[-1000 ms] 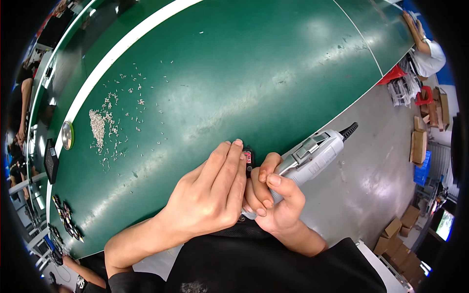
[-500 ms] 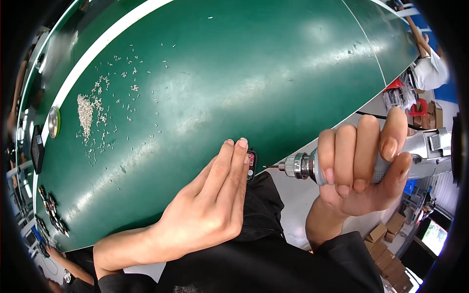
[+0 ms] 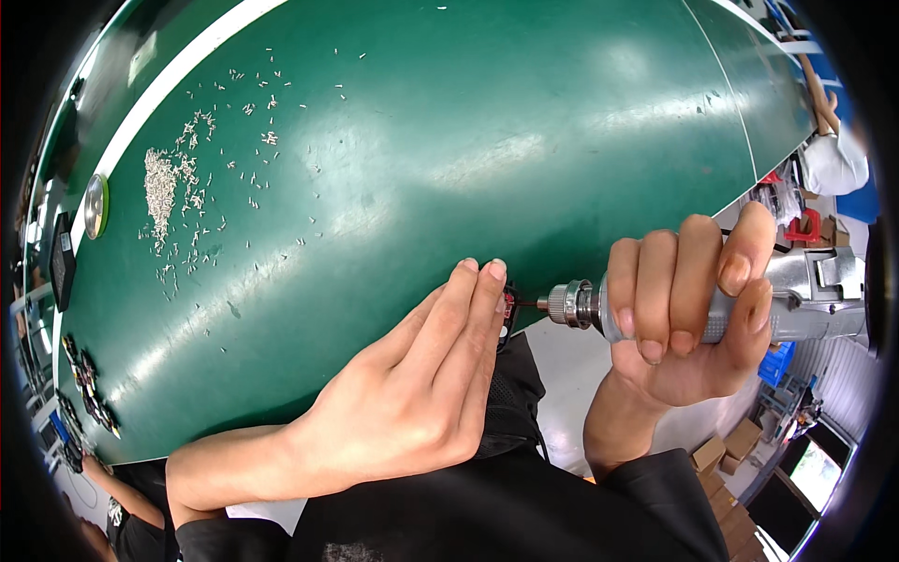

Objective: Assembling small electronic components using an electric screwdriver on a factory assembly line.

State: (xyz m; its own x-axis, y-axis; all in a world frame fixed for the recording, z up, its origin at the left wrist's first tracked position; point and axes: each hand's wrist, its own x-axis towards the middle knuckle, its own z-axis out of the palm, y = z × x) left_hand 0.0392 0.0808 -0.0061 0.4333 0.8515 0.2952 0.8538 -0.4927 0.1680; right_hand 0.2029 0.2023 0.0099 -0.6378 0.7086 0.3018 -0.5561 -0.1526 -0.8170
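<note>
My left hand point(image 3: 403, 398) has its fingers straight and pressed together over a small black device point(image 3: 508, 323) at the near edge of the table. Only a strip of that device shows past the fingertips, with red parts in it; the thumb and the rest are hidden. An electric screwdriver point(image 3: 569, 304) lies level in my right hand point(image 3: 688, 300), the fingers wrapped around its grey body. Its thin bit points left and its tip meets the device, though the exact contact point is too small to tell.
A heap of tiny silver screws point(image 3: 161, 195) lies on the green table point(image 3: 393, 122), with more scattered around it. Farther left are a round tin point(image 3: 96, 206), a black box point(image 3: 63, 260) and several small dark parts point(image 3: 89, 384). Cardboard boxes point(image 3: 726, 445) stand at lower right.
The gap between the screwdriver bit and the black device has closed. My left hand has shifted slightly right with the device, and the screwdriver slightly left.
</note>
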